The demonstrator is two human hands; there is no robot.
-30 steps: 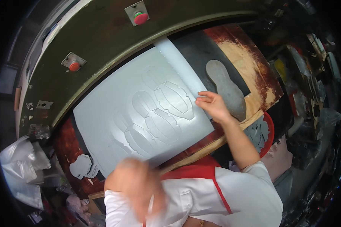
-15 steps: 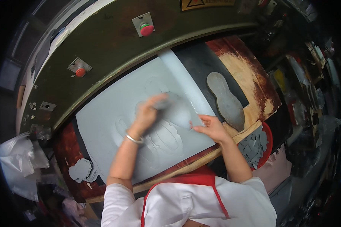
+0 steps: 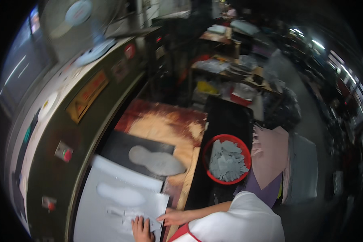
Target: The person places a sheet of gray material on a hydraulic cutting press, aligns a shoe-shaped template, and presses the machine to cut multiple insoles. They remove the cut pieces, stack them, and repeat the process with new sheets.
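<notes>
A pale grey sheet (image 3: 117,201) with sole-shaped outlines lies on the bed of a dark green press (image 3: 48,161). My left hand (image 3: 142,229) rests flat on the sheet's near edge, fingers spread. My right hand (image 3: 171,218) lies just beside it on the sheet's near right corner, fingers pointing left. Beyond the sheet lies a black mat (image 3: 121,149) bearing a grey sole-shaped piece (image 3: 157,160).
A red basin (image 3: 207,145) full of grey cut pieces stands on a black surface to the right. Pink and purple sheets (image 3: 270,157) lie past it. The press front has red buttons (image 3: 67,155). A fan (image 3: 80,16) stands top left; cluttered benches (image 3: 230,64) lie beyond.
My head has turned up and to the right. My left hand has drawn back from the middle of the sheet to its near edge, beside my right hand.
</notes>
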